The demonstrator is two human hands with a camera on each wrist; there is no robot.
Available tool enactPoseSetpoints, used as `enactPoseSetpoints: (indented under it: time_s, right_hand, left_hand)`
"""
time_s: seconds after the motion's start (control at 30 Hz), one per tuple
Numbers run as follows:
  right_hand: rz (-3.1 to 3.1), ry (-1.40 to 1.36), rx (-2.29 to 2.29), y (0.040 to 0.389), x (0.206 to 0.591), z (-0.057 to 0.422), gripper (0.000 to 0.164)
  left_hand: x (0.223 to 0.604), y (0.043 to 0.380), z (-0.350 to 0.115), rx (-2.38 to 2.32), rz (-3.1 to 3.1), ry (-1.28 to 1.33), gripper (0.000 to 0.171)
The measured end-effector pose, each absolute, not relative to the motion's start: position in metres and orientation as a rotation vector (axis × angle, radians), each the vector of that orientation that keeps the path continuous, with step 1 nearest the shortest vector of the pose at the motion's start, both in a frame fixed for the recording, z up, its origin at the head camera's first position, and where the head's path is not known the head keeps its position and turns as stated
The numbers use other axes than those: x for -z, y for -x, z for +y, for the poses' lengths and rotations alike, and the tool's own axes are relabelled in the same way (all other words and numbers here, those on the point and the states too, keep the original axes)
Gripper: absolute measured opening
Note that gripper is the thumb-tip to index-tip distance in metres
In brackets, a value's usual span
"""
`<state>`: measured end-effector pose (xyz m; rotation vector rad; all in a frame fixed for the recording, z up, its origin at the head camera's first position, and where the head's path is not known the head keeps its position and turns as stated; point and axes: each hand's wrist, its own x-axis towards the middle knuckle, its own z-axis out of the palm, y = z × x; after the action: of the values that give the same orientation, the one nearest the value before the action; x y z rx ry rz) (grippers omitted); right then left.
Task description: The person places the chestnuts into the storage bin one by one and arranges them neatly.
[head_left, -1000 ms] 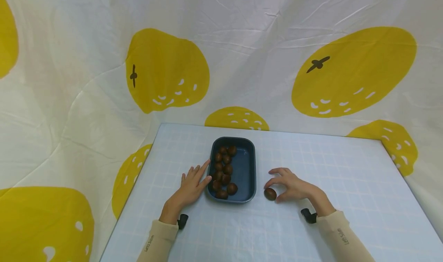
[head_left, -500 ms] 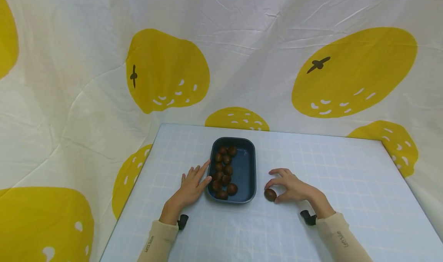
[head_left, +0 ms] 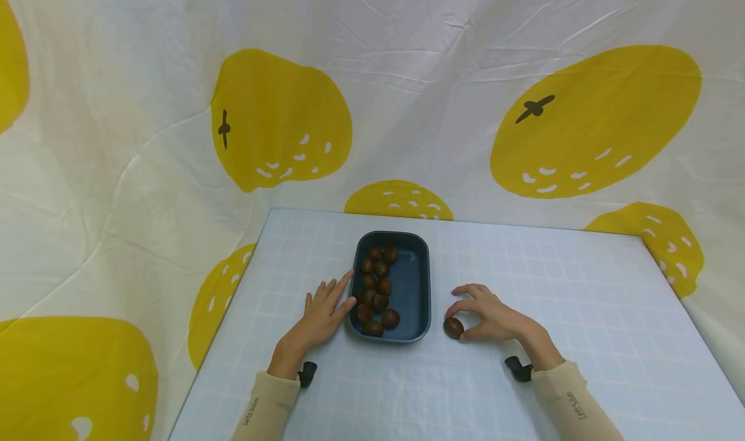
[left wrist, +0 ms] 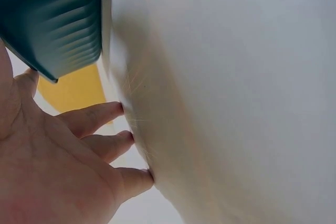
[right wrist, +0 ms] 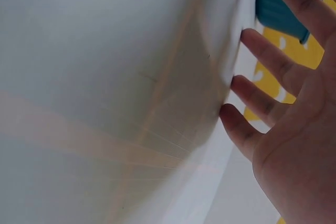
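Note:
A dark blue tray (head_left: 420, 286) stands on the table with several glossy brown chestnuts (head_left: 383, 286) gathered along its left half. My left hand (head_left: 320, 315) lies beside it, fingers spread, index finger and thumb at its left rim. In the left wrist view three fingertips (left wrist: 126, 137) rest on the tablecloth. Right of the tray, one loose chestnut (head_left: 453, 328) sits on the table between the thumb and index finger of my right hand (head_left: 489, 315), which pinch its sides. The right wrist view shows the other fingers (right wrist: 241, 124) touching the cloth; the chestnut is hidden there.
A pale blue checked cloth (head_left: 582, 311) covers the table. Behind and to the left hangs a white sheet (head_left: 407, 105) printed with yellow fruit. Each wrist carries a small black camera, such as the right one (head_left: 518, 368).
The thumb of my right hand has closed in on the loose chestnut, which has shifted and turned slightly. My left hand and the tray have stayed in place.

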<state>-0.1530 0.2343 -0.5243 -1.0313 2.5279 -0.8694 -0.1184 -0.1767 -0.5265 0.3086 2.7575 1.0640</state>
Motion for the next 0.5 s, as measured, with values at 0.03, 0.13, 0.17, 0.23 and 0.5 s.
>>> enactPoseSetpoints:
  time_s: [0.03,0.13,0.17,0.23,0.5]
  right_hand:
    - [2.530,1.030,0.871,0.1529,0.5244,0.2342,0.042]
    - [2.535,1.031,0.871,0.1524,0.5250,0.2338,0.045]
    - [2.537,1.032,0.869,0.1522,0.5253,0.2337,0.046]
    - [2.540,1.036,0.869,0.1520,0.5258,0.2334,0.048]
    - [2.564,1.049,0.859,0.1508,0.5267,0.2319,0.049]
  left_hand:
    - [0.5264,0.1183,-0.1767,-1.065,2.758,-0.309,0.061]
    - [0.5260,0.1181,-0.1768,-1.072,2.756,-0.311,0.061]
    - [0.5258,0.1180,-0.1768,-1.074,2.754,-0.310,0.061]
    - [0.5258,0.1179,-0.1769,-1.074,2.752,-0.309,0.061]
    - [0.5272,0.1177,-0.1771,-1.059,2.760,-0.312,0.061]
